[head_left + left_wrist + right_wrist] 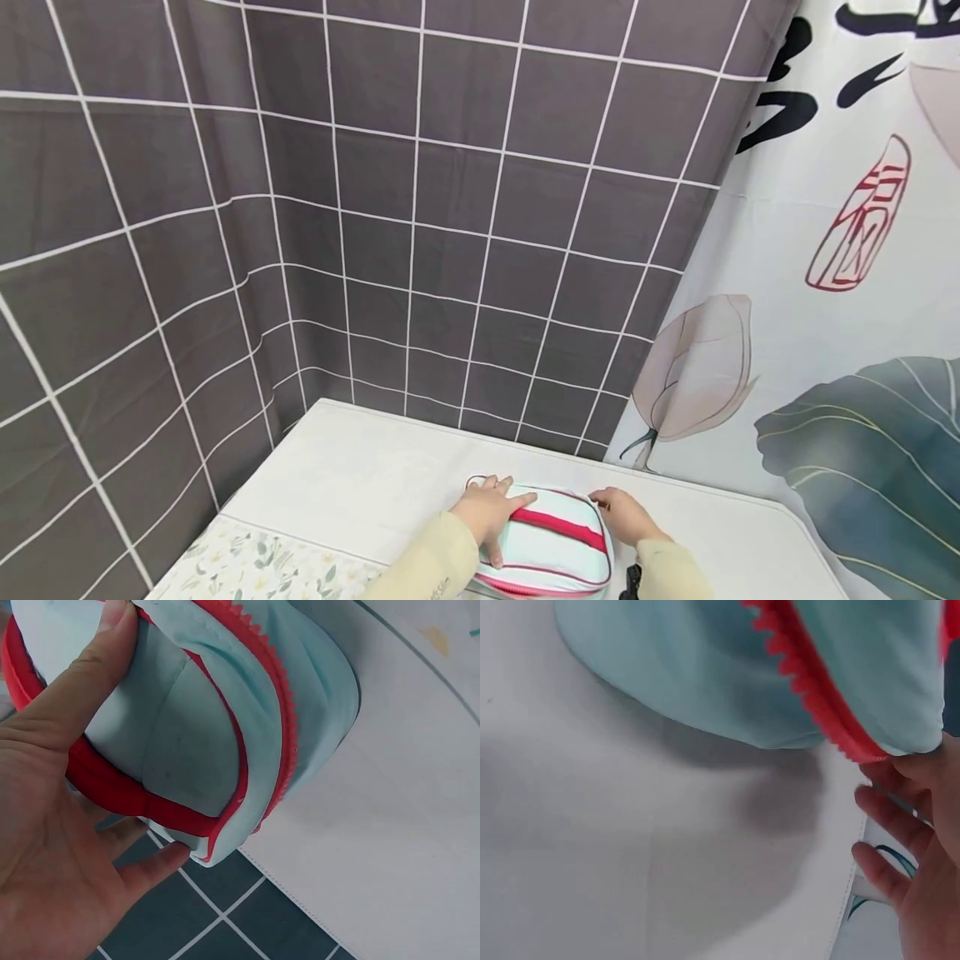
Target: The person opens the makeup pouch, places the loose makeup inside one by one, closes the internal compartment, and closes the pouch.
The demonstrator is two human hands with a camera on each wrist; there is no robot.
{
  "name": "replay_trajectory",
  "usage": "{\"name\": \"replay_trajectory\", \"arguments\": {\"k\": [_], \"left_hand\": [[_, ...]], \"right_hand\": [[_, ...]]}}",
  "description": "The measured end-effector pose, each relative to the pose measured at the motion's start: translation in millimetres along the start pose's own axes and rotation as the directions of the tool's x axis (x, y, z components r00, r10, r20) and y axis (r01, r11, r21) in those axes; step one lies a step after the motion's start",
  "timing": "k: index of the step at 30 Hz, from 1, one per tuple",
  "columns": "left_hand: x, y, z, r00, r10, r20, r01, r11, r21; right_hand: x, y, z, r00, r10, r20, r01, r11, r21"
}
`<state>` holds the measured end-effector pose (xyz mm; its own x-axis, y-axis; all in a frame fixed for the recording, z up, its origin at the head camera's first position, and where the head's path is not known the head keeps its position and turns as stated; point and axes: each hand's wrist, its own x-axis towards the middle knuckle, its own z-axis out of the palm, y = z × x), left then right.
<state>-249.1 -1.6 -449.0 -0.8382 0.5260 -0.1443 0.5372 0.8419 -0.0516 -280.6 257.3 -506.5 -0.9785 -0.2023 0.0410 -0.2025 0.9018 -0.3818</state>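
Note:
A pale blue zippered bag (555, 546) with red piping and a red strap handle (558, 529) lies on the white table. My left hand (483, 512) rests on its left side, fingers spread; in the left wrist view the thumb (90, 675) presses the top near one edge and the other fingers reach past the strap. At the bag's far right corner my right hand (626, 515) pinches the end of the red zipper (817, 697) between thumb and index finger. Its other fingers stand loose off the bag. The zipper pull itself is hidden.
A black object (632, 582) lies by the right forearm, partly out of view. A floral-patterned cover (270, 567) lies at the front left of the white tabletop (360, 467). Behind hang a dark grid-patterned curtain (450, 208) and a white printed one (787, 333).

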Motion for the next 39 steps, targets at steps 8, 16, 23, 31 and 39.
{"name": "replay_trajectory", "arguments": {"k": [8,16,23,31,39], "left_hand": [[3.5,3.9,8.8,1.0,0.001,0.002,-0.001,1.0,0.015],[5.6,3.2,13.9,1.0,0.007,-0.008,-0.007,1.0,-0.018],[-1.1,1.6,9.7,1.0,-0.006,-0.013,0.006,1.0,0.001],[-4.2,0.6,9.6,0.999,-0.053,0.002,0.053,0.999,-0.003],[0.1,0.5,11.9,0.99,-0.138,0.022,0.137,0.99,0.022]], "right_hand": [[-14.9,5,-5,0.994,-0.075,-0.075,0.057,0.975,-0.215],[-20.2,8,-20,0.995,-0.074,-0.067,0.06,0.98,-0.192],[-27.8,7,-20,0.997,-0.065,-0.043,0.055,0.978,-0.2],[-38.0,5,-18,0.998,-0.043,-0.039,0.034,0.978,-0.206],[-44.6,2,-18,0.998,-0.038,-0.059,0.026,0.982,-0.185]]}}
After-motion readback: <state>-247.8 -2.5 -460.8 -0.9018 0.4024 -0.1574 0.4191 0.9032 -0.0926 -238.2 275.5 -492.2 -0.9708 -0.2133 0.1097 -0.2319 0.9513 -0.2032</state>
